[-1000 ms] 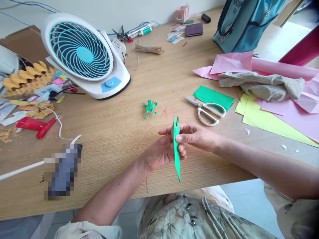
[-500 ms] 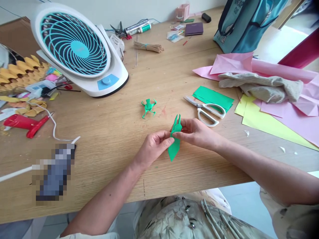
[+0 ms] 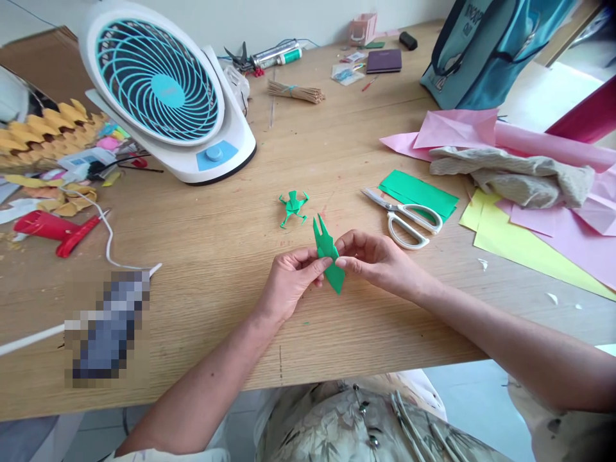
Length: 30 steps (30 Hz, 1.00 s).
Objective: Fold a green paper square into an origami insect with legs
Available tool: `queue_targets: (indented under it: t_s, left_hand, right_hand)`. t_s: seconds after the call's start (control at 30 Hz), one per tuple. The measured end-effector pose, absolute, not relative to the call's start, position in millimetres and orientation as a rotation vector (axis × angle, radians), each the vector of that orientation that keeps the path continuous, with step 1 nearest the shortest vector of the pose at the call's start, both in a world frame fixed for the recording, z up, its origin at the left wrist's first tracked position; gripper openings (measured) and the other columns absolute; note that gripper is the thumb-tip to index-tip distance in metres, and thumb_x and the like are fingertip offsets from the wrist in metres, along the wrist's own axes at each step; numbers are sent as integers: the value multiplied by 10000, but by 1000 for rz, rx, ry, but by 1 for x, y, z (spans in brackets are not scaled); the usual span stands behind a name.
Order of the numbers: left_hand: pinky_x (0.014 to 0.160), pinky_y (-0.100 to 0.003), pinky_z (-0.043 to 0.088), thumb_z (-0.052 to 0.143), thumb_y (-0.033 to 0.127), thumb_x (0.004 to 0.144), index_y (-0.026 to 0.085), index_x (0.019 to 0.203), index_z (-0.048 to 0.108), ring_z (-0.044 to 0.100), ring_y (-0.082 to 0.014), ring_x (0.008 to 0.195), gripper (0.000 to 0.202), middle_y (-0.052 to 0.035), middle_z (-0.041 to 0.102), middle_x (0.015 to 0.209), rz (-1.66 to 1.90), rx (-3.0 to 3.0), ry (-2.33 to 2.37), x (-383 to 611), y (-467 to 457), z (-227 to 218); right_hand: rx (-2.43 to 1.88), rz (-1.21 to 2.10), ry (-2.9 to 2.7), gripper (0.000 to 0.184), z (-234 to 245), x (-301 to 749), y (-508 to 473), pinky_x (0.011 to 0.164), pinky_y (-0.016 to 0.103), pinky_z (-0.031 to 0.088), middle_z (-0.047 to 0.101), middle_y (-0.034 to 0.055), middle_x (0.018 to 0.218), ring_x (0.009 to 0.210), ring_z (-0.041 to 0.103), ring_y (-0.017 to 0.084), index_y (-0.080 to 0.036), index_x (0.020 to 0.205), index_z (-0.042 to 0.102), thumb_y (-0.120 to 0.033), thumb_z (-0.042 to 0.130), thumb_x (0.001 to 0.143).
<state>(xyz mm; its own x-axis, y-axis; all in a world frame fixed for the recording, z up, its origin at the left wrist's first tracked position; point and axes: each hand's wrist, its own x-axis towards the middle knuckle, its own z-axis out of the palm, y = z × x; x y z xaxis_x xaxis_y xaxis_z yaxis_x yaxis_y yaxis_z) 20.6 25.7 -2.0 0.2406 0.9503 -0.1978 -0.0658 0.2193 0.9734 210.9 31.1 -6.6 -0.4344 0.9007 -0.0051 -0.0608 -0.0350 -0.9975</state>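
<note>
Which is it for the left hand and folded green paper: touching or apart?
Touching: the head view shows the left hand gripping the folded green paper, thumb on its face.

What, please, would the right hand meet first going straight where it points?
The right hand would first meet the folded green paper, whose edge it seems to touch, then the left hand; depth is unclear.

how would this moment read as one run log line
left hand: pinching folded green paper | right hand: at its right edge | scissors: partly over green sheets | green folded figure: on table beyond hands
</note>
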Motion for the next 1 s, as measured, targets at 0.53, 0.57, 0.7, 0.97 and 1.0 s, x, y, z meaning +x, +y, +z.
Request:
queue_targets:
  t_s: [0.53, 0.57, 0.7, 0.97, 1.0]
  left_hand:
    - [455, -197, 384, 798, 344, 719, 126, 758, 713, 456, -59, 506, 238, 9, 603, 654, 897, 1088, 1114, 20, 22, 1]
    - [454, -199, 370, 794, 358, 726, 126, 748, 706, 448, -58, 497, 249, 15, 587, 633, 899, 1089, 1115, 20, 22, 0]
    - [435, -205, 296, 791, 423, 724, 130, 705, 680, 393, -50, 471, 314, 37, 516, 567, 903, 1043, 1101, 20, 20, -1]
    - [460, -197, 304, 795, 417, 720, 140, 666, 661, 408, -51, 484, 313, 44, 513, 568, 896, 1215, 1162, 15, 21, -2]
    - [456, -197, 306, 792, 424, 726, 141, 674, 667, 419, -54, 480, 313, 41, 521, 566, 884, 1220, 1160, 15, 20, -2]
  right_hand:
    - [-938, 1609, -1301, 298, -9, 200, 28, 656, 280, 501, 662, 4, 774, 701, 603, 131, -196, 817, 618, -417, 807, 753]
    - [-934, 1610, -1301, 304, -9, 200, 28, 647, 273, 491, 656, 1, 769, 695, 593, 128, -196, 813, 612, -416, 812, 750]
    - [-916, 1612, -1298, 328, -9, 198, 26, 642, 267, 474, 633, -6, 766, 691, 577, 126, -200, 819, 585, -433, 806, 756]
    - [-912, 1599, -1332, 321, -9, 198, 25, 660, 277, 481, 620, 5, 789, 703, 568, 127, -197, 853, 591, -465, 760, 801]
    - [-907, 1589, -1330, 320, -9, 198, 25, 657, 276, 480, 611, 4, 784, 700, 563, 125, -197, 852, 586, -459, 762, 800]
